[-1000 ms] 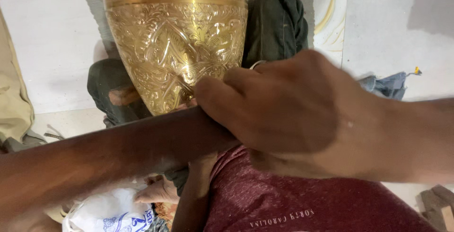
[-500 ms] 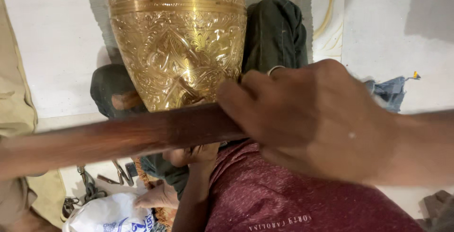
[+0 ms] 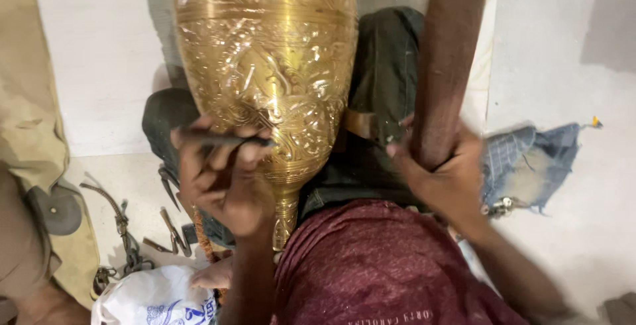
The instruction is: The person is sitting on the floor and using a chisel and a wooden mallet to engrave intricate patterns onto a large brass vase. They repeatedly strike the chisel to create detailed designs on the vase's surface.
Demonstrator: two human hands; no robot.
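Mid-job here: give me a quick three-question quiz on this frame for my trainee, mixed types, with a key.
1. True or false: the left hand holds a thin dark tool against the engraved brass vase.
2. What does the right hand grip?
A. a white bag
B. a brown wooden stick
C. a blue cloth
3. Fill in: loose metal tools lie on the floor on the person's ____ side.

Key
1. True; its tip lies on the vase's lower body.
2. B; the stick points up and away from the person.
3. Left, above the white bag.
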